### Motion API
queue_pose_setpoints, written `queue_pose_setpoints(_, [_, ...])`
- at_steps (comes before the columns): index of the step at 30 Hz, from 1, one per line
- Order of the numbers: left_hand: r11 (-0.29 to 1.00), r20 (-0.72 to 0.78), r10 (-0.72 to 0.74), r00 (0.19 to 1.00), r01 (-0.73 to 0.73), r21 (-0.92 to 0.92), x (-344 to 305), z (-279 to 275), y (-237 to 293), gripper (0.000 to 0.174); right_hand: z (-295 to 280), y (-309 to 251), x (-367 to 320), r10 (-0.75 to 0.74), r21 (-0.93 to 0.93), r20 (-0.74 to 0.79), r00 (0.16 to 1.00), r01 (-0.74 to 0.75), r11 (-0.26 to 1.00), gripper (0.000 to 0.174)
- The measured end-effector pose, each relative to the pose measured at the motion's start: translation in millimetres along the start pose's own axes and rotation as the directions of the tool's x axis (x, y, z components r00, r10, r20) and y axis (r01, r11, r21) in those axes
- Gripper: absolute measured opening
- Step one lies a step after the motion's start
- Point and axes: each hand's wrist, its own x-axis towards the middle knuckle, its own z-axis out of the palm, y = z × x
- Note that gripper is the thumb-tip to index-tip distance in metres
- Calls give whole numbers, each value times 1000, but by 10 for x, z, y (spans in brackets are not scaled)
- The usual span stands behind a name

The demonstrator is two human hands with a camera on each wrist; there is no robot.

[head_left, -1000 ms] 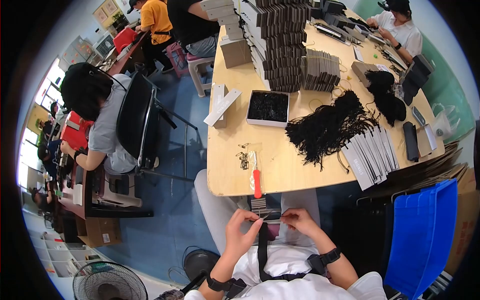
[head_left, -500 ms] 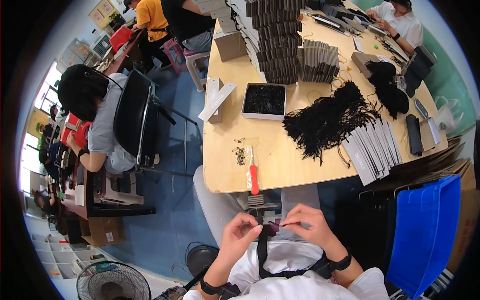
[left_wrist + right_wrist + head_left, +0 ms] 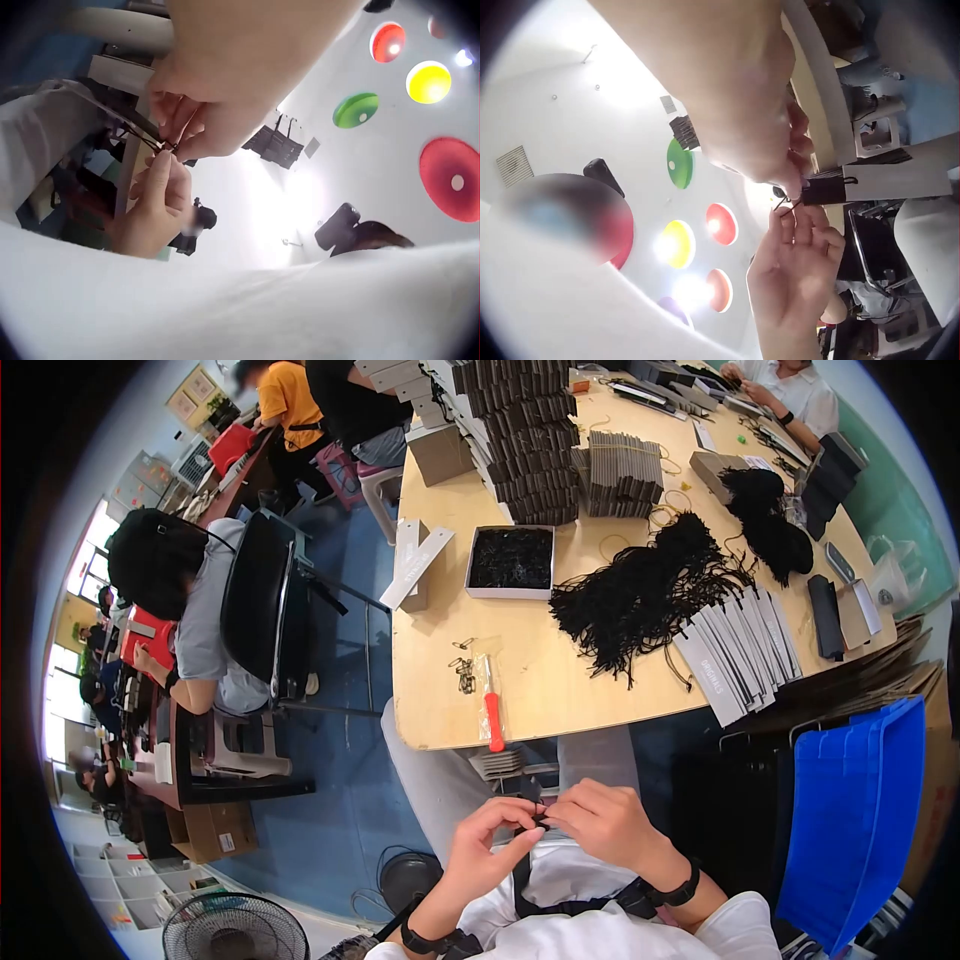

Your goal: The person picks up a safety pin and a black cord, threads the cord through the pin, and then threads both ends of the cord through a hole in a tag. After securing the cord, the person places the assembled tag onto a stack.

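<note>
Both hands meet above the lap, close to the table's front edge. My left hand pinches a thin black cord between thumb and fingertips. From the other side my right hand pinches the same cord, its fingertips right at the left hand's. A pale tag strip with a dark end piece hangs by the fingers in the right wrist view, a black loop showing at its hole. Fingers partly hide the cord where the hands come together.
On the table lie a red-handled tool, small metal clips, a box of black pieces, bundled black cords and fanned tags. Tall grey stacks stand behind. A blue bin is at right.
Both hands have come together; the right hand moved left and its fingers now meet the left hand's at the black cord. The head view has shifted slightly.
</note>
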Motion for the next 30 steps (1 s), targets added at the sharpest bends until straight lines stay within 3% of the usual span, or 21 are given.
queue_pose_setpoints(2, [952,41,94,995,-102,290,9,51,6,13,-3,3,-10,-31,-62,-3,1000,30,998,12])
queue_pose_setpoints(3, [939,17,104,994,-104,329,8,60,-15,13,-7,7,-25,-54,-103,18,998,56,993,14])
queue_pose_setpoints(5, [945,34,91,995,-97,313,14,31,5,14,-30,20,-72,-74,-145,39,997,79,986,16])
queue_pose_setpoints(7, [951,52,80,995,-92,296,37,46,61,16,-57,32,-115,123,-20,26,992,-123,992,19])
queue_pose_setpoints(8, [989,34,4,999,-9,146,42,82,123,16,-44,57,-98,125,-20,28,992,-124,992,19])
queue_pose_setpoints(9, [997,29,-73,997,73,-7,50,112,179,16,-4,111,-62,123,227,79,989,-138,964,30])
queue_pose_setpoints(10, [997,29,-74,997,74,-7,70,132,222,16,41,168,-49,107,459,128,986,-155,875,42])
queue_pose_setpoints(11, [990,36,-133,990,135,-43,96,150,263,17,97,231,-102,108,458,127,986,-155,875,42])
queue_pose_setpoints(12, [977,46,-192,980,196,-80,119,163,285,17,167,296,-201,146,699,317,937,-334,633,54])
queue_pose_setpoints(13, [977,48,-192,980,195,-80,140,160,295,17,221,335,-275,107,808,496,861,-504,305,66])
queue_pose_setpoints(14, [989,32,-134,991,135,-67,153,142,305,19,260,344,-319,108,808,497,861,-504,305,66])
queue_pose_setpoints(16, [996,17,-75,997,76,-54,187,111,356,21,302,329,-372,82,857,484,871,-491,155,73])
queue_pose_setpoints(18, [981,-70,112,991,-100,165,243,103,472,21,264,246,-374,118,852,475,872,-490,187,75])
queue_pose_setpoints(20, [972,-75,155,985,-139,191,337,90,533,22,217,201,-364,142,762,401,905,-415,497,75])
queue_pose_setpoints(22, [998,-85,59,995,-60,-3,419,92,571,32,162,146,-371,192,736,411,891,-449,506,72])
queue_pose_setpoints(24, [999,-67,31,997,-34,-36,467,82,598,33,49,101,-334,323,637,521,790,-612,470,68])
queue_pose_setpoints(25, [994,-49,-19,999,14,-104,484,66,602,32,22,102,-319,327,635,519,790,-612,471,68])
queue_pose_setpoints(27, [983,-22,-67,998,62,-172,516,60,580,32,-21,112,-297,274,643,347,897,-441,626,65])
queue_pose_setpoints(30, [959,50,-128,991,136,-247,546,63,534,32,10,123,-339,323,694,302,897,-439,570,67])
